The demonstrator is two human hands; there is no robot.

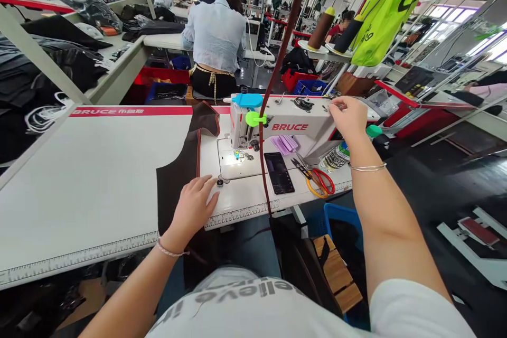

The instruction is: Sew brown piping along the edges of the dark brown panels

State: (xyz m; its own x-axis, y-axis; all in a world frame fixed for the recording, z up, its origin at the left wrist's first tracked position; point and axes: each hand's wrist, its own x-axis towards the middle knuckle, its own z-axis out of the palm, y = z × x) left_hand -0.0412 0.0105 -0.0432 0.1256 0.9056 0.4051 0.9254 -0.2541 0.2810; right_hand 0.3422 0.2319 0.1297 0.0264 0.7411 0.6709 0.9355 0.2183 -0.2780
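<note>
My left hand (pixel 193 209) lies flat with fingers spread on a dark brown fabric piece (pixel 178 169) with red edging, near the table's front edge. That fabric runs up toward the needle of the white BRUCE sewing machine (pixel 293 125). My right hand (pixel 348 116) is raised at the machine's right end, fingers curled against its top; whether it holds anything is hidden. A dark red binding strip (pixel 277 71) hangs down from above, past the machine to the table edge.
A black phone (pixel 279 172), orange-handled scissors (pixel 319 181) and purple pieces (pixel 284 143) lie on the white table (pixel 91 179). Thread cones (pixel 321 29) and a neon green bag (pixel 386 8) stand behind. A person in a light shirt (pixel 216 37) sits ahead. A blue bin (pixel 336 216) is below right.
</note>
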